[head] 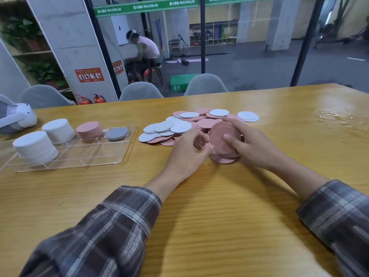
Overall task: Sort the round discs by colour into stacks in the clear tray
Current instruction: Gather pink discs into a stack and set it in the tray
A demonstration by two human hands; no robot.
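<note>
Behind the wooden table (199, 216) stand three grey chairs (140, 91), then a glass wall (249, 56), a concrete pillar (73, 41) and two red fire extinguishers (99, 99).

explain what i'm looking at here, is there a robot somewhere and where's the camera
There is no robot here. A person sorts by hand, and the one picture comes from a camera worn on their head, looking down at a wooden table. The right hand grips a bunch of pink discs, tilted up. The left hand has its fingers curled against the bunch's edge. Behind them lies a loose pile of pink and white discs. To the left, a clear tray holds a near white stack, a far white stack, a pink stack and a low grey stack.
</note>
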